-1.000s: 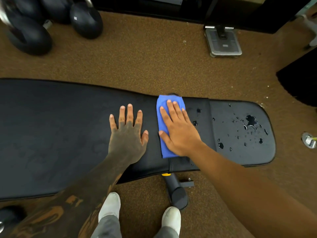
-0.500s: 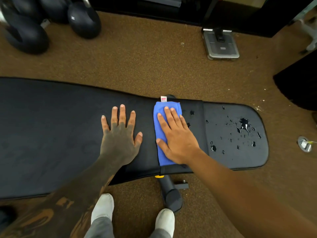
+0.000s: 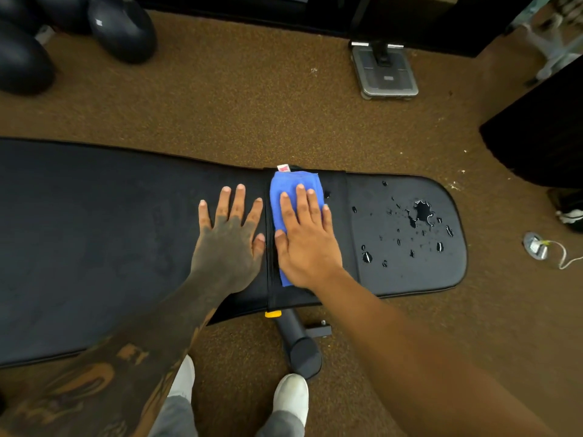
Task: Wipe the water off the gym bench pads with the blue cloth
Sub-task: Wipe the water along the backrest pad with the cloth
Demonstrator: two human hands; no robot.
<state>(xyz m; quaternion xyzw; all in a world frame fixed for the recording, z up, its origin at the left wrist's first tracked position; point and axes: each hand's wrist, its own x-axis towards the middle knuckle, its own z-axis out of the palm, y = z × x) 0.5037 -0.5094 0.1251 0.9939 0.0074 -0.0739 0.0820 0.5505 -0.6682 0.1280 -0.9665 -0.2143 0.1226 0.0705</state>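
**Cloth and pads, current state**

Your blue cloth (image 3: 295, 197) lies folded into a narrow strip across the black bench, at the seam between the long pad (image 3: 94, 241) and the short pad (image 3: 410, 272). The long pad looks dry. Water drops (image 3: 422, 212) and one larger puddle dot the short pad's right half.

— What moved since a second ago?
— The blue cloth (image 3: 295, 197) slid left under the right hand (image 3: 307, 241), off the droplets.
— And the left hand (image 3: 228, 244)?
— Shifted left too, staying beside it.
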